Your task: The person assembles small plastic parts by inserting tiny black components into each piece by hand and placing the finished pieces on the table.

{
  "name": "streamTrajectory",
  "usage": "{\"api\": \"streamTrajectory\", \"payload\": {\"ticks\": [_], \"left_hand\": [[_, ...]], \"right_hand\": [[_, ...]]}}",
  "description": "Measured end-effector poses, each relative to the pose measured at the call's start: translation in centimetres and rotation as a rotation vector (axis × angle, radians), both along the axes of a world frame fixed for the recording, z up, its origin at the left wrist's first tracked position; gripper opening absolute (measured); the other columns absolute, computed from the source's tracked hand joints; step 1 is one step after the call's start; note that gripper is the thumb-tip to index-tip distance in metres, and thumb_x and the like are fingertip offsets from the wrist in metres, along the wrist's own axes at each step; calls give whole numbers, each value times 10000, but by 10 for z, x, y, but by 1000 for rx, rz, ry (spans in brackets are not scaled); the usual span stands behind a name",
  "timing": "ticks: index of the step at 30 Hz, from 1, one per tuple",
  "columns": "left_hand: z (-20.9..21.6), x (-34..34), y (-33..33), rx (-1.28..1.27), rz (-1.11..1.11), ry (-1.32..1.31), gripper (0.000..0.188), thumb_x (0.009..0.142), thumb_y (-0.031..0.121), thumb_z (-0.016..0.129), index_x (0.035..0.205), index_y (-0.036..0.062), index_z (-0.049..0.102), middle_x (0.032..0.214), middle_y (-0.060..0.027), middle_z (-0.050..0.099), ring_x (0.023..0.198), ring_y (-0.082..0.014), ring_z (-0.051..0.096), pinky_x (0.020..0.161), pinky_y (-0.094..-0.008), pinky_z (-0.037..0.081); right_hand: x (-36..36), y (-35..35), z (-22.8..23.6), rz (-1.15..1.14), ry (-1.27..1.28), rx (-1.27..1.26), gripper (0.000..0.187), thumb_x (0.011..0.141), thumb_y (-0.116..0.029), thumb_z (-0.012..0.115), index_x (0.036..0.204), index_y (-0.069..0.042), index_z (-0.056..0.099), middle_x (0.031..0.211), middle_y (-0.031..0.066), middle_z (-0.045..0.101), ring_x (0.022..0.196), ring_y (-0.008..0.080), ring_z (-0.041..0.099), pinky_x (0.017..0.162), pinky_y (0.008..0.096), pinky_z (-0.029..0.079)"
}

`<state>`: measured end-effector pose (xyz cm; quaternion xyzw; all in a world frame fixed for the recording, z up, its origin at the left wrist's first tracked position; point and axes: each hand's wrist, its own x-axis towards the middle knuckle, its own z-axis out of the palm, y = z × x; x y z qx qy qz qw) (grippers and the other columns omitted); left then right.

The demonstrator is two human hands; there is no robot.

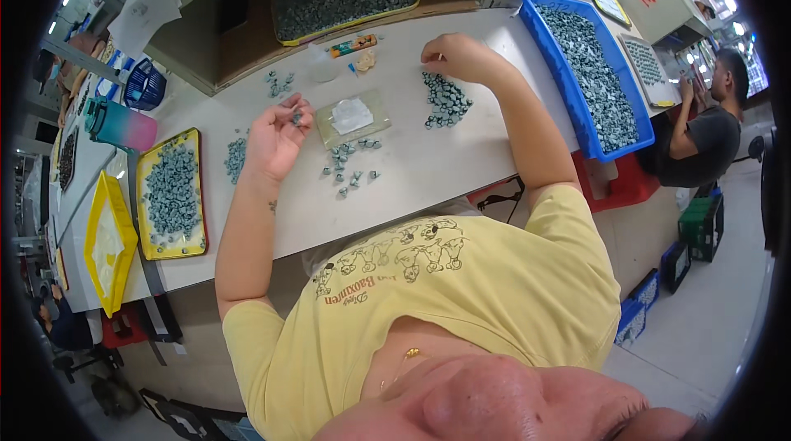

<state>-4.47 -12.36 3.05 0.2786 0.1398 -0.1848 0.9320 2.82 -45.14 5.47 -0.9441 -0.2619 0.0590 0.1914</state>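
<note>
Small grey-green rounded parts with a metallic look lie in groups on the white table (pixel 395 173); their exact kind is too small to tell. Between the thumb and fingers of my left hand (pixel 278 138) is one such small grey-green part (pixel 297 118). My right hand (pixel 463 59) is curled with fingertips together, at the upper edge of a pile of parts (pixel 445 101); whatever it may hold is hidden. Between my hands lies a flat clear pad with a white sheet (pixel 353 115) on it. Several loose parts (pixel 354 167) are scattered just below the pad.
A blue bin (pixel 592 78) full of parts stands at the right. Yellow trays (pixel 171 194) are at the left, beside a teal-pink bottle (pixel 120 124). A filled tray (pixel 346 0) sits in the box-like enclosure ahead. An orange-green tube (pixel 353 46) lies before it. A co-worker (pixel 709 124) sits far right.
</note>
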Motion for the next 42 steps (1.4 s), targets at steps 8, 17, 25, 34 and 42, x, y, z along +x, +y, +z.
{"api": "streamTrajectory", "payload": {"ticks": [8,17,25,34,42], "left_hand": [[-26,2,0,153,26,-24,274,839,-59,414,1108,-106,392,951,-134,486,770,-166,484,666,-239,435],[-25,-2,20,1130,-308,-222,160,822,51,457,935,-15,550,708,-57,558,579,-149,483,537,-265,409],[-23,-19,8,1545,-568,-505,173,801,123,455,839,-10,561,732,-207,597,683,-344,575,642,-389,452],[-19,-8,7,1464,-404,-468,172,814,95,480,932,15,576,684,-157,601,610,-302,580,570,-360,443],[-40,10,20,2053,69,-857,256,823,204,578,1061,120,624,665,-89,529,591,-258,571,514,-364,462]], "right_hand": [[17,29,-37,-62,96,43,166,744,-132,628,876,-32,629,830,129,641,783,304,600,705,371,484],[9,51,-40,-123,5,82,150,728,-54,635,860,6,596,797,136,630,752,232,621,682,311,493],[-42,92,-24,260,106,211,194,741,-34,619,935,-18,618,861,111,618,785,246,610,700,324,489],[-48,112,-35,468,-28,164,215,759,-53,623,973,-32,624,884,109,605,817,287,590,716,344,485],[-35,114,-21,282,-109,276,162,763,-40,639,922,-22,610,830,110,610,727,286,602,655,335,494]]}}
